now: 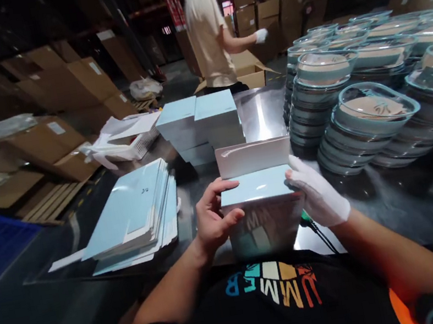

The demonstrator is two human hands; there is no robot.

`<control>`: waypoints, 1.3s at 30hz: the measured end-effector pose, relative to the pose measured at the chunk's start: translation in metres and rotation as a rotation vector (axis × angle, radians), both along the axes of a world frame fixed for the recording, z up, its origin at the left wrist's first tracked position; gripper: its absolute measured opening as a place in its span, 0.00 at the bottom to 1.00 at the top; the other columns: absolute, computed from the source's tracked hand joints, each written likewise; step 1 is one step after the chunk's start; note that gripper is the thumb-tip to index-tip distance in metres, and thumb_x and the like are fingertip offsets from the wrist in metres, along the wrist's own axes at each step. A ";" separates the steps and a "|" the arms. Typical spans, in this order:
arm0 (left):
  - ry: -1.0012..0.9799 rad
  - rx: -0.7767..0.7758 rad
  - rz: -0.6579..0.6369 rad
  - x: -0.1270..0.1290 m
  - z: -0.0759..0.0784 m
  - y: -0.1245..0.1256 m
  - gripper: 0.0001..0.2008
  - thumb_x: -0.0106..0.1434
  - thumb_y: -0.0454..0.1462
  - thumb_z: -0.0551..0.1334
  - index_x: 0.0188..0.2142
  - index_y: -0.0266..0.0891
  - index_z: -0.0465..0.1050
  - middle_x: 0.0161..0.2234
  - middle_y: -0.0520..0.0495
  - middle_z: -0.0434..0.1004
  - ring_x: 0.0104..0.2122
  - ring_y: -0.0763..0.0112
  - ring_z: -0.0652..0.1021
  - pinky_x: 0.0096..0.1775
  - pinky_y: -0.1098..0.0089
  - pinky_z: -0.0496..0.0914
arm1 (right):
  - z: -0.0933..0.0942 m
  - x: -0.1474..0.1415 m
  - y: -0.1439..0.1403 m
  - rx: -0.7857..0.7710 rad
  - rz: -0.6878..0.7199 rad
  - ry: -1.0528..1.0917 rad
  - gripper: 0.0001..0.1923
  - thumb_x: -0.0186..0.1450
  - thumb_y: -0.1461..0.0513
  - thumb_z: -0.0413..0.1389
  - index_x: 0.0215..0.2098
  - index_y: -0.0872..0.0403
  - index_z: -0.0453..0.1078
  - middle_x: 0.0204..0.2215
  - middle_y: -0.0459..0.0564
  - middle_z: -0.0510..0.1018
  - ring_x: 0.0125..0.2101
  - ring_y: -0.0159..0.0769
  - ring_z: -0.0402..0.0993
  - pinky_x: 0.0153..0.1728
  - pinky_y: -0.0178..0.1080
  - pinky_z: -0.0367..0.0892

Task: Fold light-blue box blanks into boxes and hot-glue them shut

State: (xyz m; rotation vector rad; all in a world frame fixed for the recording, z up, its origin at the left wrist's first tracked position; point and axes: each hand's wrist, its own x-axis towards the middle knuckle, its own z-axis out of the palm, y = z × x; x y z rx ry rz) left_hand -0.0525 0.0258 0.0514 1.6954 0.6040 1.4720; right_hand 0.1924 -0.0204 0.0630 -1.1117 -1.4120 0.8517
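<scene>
A light blue cardboard box stands on the metal table in front of my chest, its white-lined flap raised along the far side. My left hand, bare, grips the box's left end, with the thumb at the near face and fingers on the top. At the right end my right hand, in a white glove, holds the box with its thumb on the top edge; its other fingers are partly hidden. To the left lies a stack of flattened light blue boxes. Folded light blue boxes are piled just beyond.
Tall stacks of oval glass dishes crowd the table's right side. A white basket sits at the back left. Past the table, a person stands near an open carton. Brown cartons on pallets line the left.
</scene>
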 end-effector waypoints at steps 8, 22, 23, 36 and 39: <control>-0.084 0.173 0.004 0.002 -0.015 0.014 0.25 0.65 0.55 0.76 0.52 0.45 0.75 0.54 0.41 0.81 0.56 0.52 0.85 0.57 0.53 0.79 | -0.017 0.021 0.000 0.234 0.072 -0.112 0.40 0.58 0.43 0.78 0.62 0.45 0.73 0.70 0.59 0.74 0.72 0.59 0.69 0.70 0.62 0.69; 0.082 0.608 -0.262 -0.008 0.010 0.027 0.20 0.73 0.45 0.71 0.62 0.48 0.82 0.56 0.40 0.88 0.62 0.50 0.82 0.63 0.45 0.77 | 0.014 0.026 -0.021 0.513 0.313 -0.370 0.30 0.76 0.64 0.62 0.72 0.33 0.72 0.77 0.44 0.67 0.74 0.46 0.68 0.72 0.53 0.70; 0.072 0.605 -0.260 -0.007 0.010 0.026 0.19 0.73 0.45 0.71 0.61 0.48 0.82 0.55 0.40 0.89 0.61 0.51 0.83 0.62 0.46 0.78 | 0.016 0.027 -0.020 0.522 0.338 -0.388 0.30 0.76 0.64 0.61 0.73 0.33 0.72 0.76 0.45 0.69 0.73 0.46 0.69 0.72 0.52 0.70; 0.408 0.425 -0.294 -0.022 0.049 0.019 0.13 0.64 0.43 0.78 0.48 0.48 0.87 0.53 0.37 0.89 0.57 0.46 0.86 0.56 0.47 0.84 | 0.011 0.016 -0.015 0.693 0.275 -0.527 0.26 0.79 0.58 0.58 0.74 0.39 0.68 0.72 0.55 0.74 0.70 0.46 0.74 0.69 0.55 0.72; 0.681 0.504 -0.296 -0.024 0.074 0.019 0.23 0.58 0.47 0.81 0.53 0.50 0.86 0.58 0.37 0.87 0.54 0.44 0.87 0.53 0.50 0.85 | 0.012 0.002 -0.012 0.690 0.299 -0.625 0.33 0.79 0.51 0.59 0.78 0.47 0.62 0.79 0.64 0.61 0.76 0.51 0.65 0.72 0.55 0.68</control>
